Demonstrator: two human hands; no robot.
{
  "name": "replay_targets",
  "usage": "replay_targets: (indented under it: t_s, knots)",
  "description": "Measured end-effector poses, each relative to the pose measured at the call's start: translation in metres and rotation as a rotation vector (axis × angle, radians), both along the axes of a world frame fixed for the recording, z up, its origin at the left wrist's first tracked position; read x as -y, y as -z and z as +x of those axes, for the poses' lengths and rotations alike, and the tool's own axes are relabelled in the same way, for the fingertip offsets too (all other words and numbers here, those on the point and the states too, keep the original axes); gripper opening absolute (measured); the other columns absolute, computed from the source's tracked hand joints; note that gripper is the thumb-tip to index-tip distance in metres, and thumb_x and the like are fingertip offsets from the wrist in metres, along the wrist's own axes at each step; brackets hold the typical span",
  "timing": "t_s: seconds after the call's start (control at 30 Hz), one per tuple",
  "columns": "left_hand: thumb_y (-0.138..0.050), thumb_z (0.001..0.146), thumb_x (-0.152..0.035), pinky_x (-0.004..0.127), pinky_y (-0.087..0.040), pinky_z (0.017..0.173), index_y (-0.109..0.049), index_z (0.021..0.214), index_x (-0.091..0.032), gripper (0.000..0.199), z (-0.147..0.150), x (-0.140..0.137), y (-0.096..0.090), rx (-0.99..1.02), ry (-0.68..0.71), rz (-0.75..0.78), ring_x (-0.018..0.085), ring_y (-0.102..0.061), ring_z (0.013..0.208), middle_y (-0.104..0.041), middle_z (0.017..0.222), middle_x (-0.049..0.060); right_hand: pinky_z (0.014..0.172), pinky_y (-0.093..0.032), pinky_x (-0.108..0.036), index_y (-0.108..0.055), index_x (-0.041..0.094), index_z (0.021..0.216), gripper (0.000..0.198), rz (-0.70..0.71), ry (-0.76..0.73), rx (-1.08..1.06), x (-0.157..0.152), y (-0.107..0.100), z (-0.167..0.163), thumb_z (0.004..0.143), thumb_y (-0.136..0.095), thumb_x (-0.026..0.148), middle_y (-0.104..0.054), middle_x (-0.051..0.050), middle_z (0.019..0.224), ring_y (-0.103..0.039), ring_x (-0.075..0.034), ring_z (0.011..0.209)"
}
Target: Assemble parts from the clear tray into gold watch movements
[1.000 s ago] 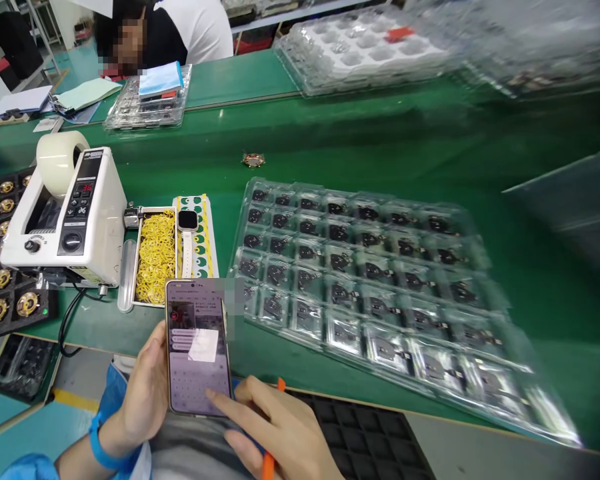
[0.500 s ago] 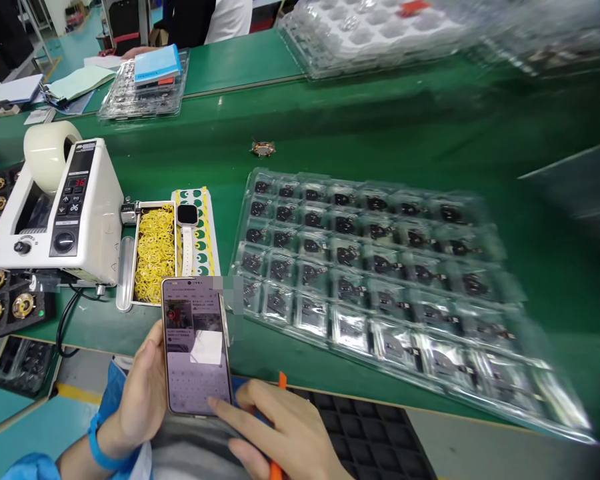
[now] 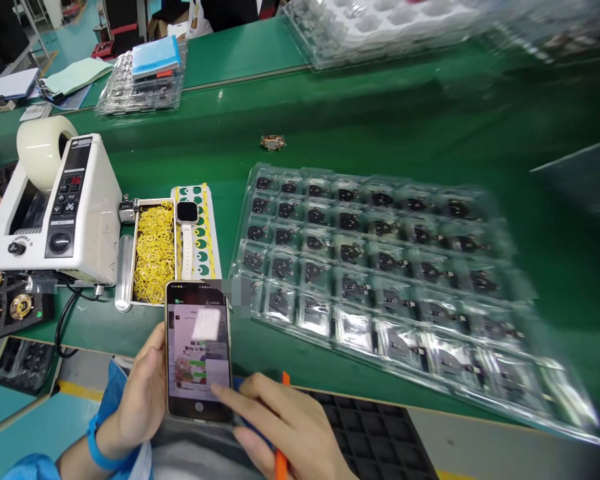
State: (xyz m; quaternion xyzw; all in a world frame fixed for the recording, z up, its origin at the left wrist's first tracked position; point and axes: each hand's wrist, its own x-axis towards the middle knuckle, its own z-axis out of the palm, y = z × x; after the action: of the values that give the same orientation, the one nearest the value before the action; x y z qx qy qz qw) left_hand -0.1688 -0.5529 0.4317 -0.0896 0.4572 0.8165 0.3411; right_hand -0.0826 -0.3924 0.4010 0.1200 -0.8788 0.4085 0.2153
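Note:
In the lower middle, my left hand (image 3: 143, 390) is closed around the edge of a smartphone (image 3: 199, 353), which it holds upright with the lit screen facing me. My right hand (image 3: 285, 423) has its index finger at the lower part of the screen. A slim orange tool (image 3: 281, 463) is held in that same hand, its tip sticking up past the fingers; its kind is hidden by the hand. Just beyond the phone lie a box of yellow ring-shaped parts (image 3: 154, 253) and a smartwatch (image 3: 187, 213) with a white strap, resting on a sticker sheet (image 3: 200, 230).
A white tape dispenser (image 3: 97, 207) stands at left beside a black tray of gold round parts (image 3: 21, 307). Clear blister trays (image 3: 330, 343) with black parts cover the right side. A small round part (image 3: 273, 142) lies behind them. More plastic trays (image 3: 300, 40) sit on the back ledge.
The phone screen has switched from a page with a keyboard to a darkened page with a pop-up panel. Both hands keep nearly the same place. The person at the back has left view.

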Motion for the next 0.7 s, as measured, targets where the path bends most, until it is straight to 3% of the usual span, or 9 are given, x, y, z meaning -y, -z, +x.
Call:
replay_targets:
  t_s: [0.13,0.3,0.43,0.6,0.7]
  knots:
    - [-0.064,0.081,-0.060,0.048,-0.032,0.113,-0.068,0.120,-0.025,0.053,0.001,0.006,-0.002,-0.040,0.090,0.021,0.035,-0.046,0.131,-0.065,0.129,0.008,0.046,-0.040,-0.024,-0.053,0.011,0.131,0.036,-0.023,0.130,0.007,-0.005,-0.006,-0.004,0.106,-0.036,0.030,-0.052,-0.002,0.072,-0.054,-0.015,0.057]
    - [-0.060,0.085,-0.057,0.048,-0.039,0.107,-0.065,0.125,-0.025,0.051,0.002,0.008,-0.002,-0.112,0.148,0.068,0.035,-0.053,0.124,-0.066,0.127,0.009,0.044,-0.039,-0.024,-0.066,0.014,0.102,0.037,0.102,-0.001,-0.044,-0.007,-0.020,-0.014,0.106,-0.032,0.027,-0.053,-0.003,0.070,-0.052,-0.014,0.054]
    - [-0.059,0.085,-0.057,0.047,-0.040,0.105,-0.064,0.126,-0.025,0.052,0.003,0.008,-0.001,-0.120,0.180,0.068,0.035,-0.054,0.122,-0.066,0.126,0.010,0.043,-0.039,-0.023,-0.058,0.012,0.124,0.032,0.086,0.149,-0.023,-0.007,-0.023,-0.019,0.106,-0.035,0.027,-0.052,-0.002,0.070,-0.052,-0.014,0.054]
    - [-0.057,0.086,-0.058,0.049,-0.039,0.105,-0.062,0.127,-0.023,0.054,0.004,0.011,0.003,-0.133,0.198,0.065,0.036,-0.053,0.123,-0.065,0.126,0.011,0.045,-0.037,-0.025,-0.065,0.016,0.100,0.037,0.153,0.016,-0.100,-0.005,-0.023,-0.022,0.107,-0.031,0.028,-0.051,-0.002,0.068,-0.049,-0.014,0.054]
    - [-0.058,0.086,-0.057,0.050,-0.034,0.110,-0.060,0.130,-0.023,0.056,0.004,0.012,0.004,-0.136,0.217,0.067,0.036,-0.049,0.127,-0.062,0.130,0.011,0.044,-0.037,-0.024,-0.060,0.013,0.116,0.029,0.160,0.167,-0.045,-0.009,-0.025,-0.027,0.106,-0.035,0.026,-0.051,-0.002,0.071,-0.051,-0.014,0.054]
